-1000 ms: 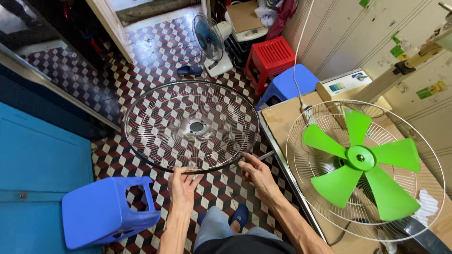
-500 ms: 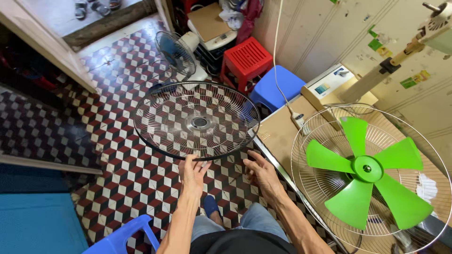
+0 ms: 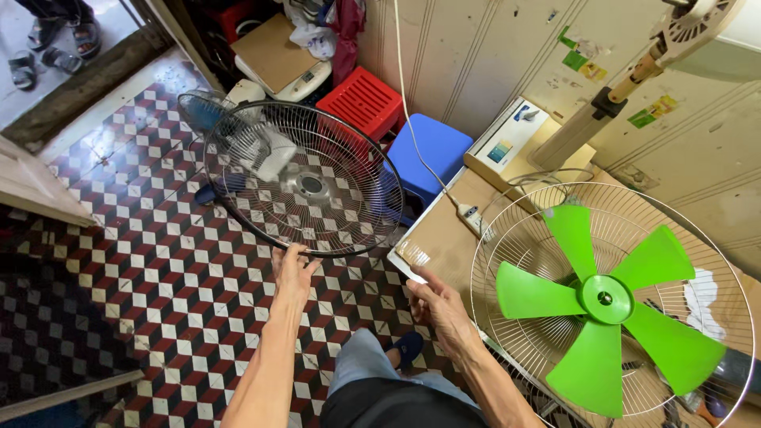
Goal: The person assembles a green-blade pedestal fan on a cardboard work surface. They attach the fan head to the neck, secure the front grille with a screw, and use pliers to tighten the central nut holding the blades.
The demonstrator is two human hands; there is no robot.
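My left hand (image 3: 293, 273) grips the lower rim of a round wire fan grille (image 3: 305, 178) with a black edge, holding it tilted up over the checkered floor. Lower and to the right, my right hand (image 3: 440, 305) is off the grille, fingers apart and holding nothing, beside the edge of a cardboard-topped table (image 3: 440, 238). On that table rests a fan with green blades (image 3: 606, 301) inside its rear wire guard (image 3: 515, 238), its front uncovered.
A red stool (image 3: 361, 99) and a blue stool (image 3: 432, 147) stand behind the grille, with a small fan (image 3: 206, 107) on the floor. A power strip (image 3: 469, 215) and a flat box (image 3: 507, 143) lie on the table. Another person's sandalled feet (image 3: 47, 47) show top left.
The grille has risen from lying near the floor to a raised tilt. My right hand has let go of its rim and dropped toward the table; my left hand still holds it.
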